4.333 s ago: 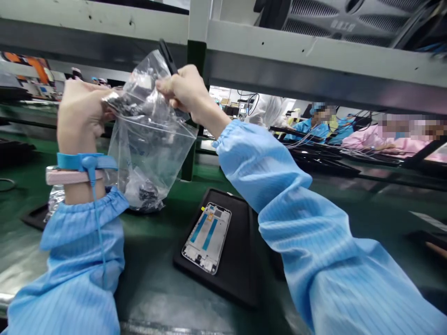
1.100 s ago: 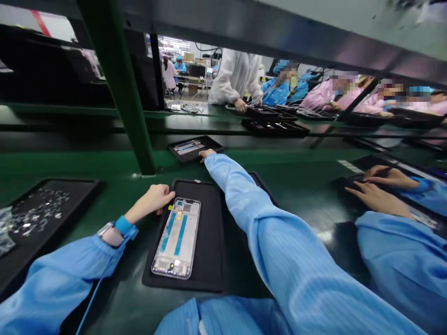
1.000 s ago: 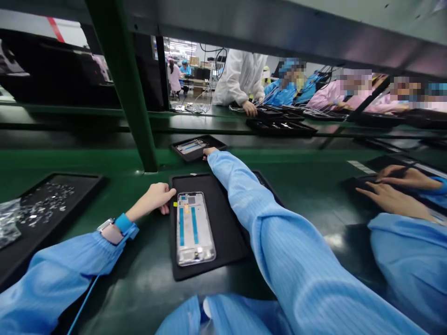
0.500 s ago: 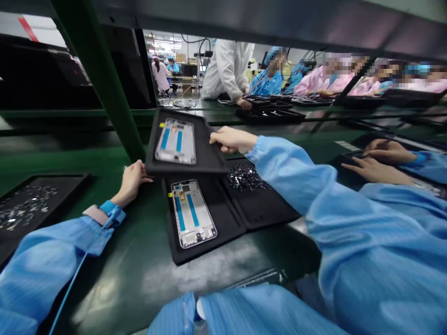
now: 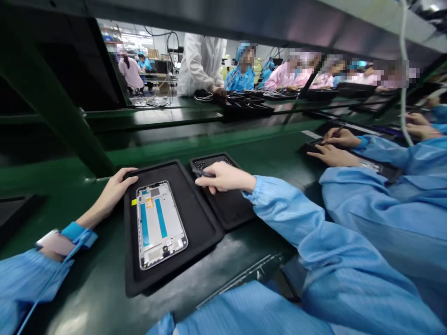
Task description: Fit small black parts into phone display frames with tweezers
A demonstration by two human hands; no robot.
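Observation:
A black tray (image 5: 195, 223) lies in front of me with a silver phone frame (image 5: 162, 228) in its left half, showing two blue strips and a yellow tab. My left hand (image 5: 111, 193) grips the tray's far left corner, thumb on the rim. Over a second black tray (image 5: 230, 209) to the right, my right hand (image 5: 225, 177) holds a slim dark tool (image 5: 206, 173) between thumb and fingers; its kind is unclear. Small dark parts (image 5: 200, 165) lie at that tray's far end, partly hidden by my hand.
Part of another black tray (image 5: 16, 202) shows at the left edge. A green post (image 5: 66, 107) slants down behind my left hand. At right, a co-worker's hands (image 5: 337, 149) work over a dark tray. A grey beam (image 5: 223, 23) crosses above; other people sit beyond the bench.
The raised tray has come down where the lower tray with its phone frame was visible. My right hand has left it and moved over the parts tray. My left hand has taken its corner.

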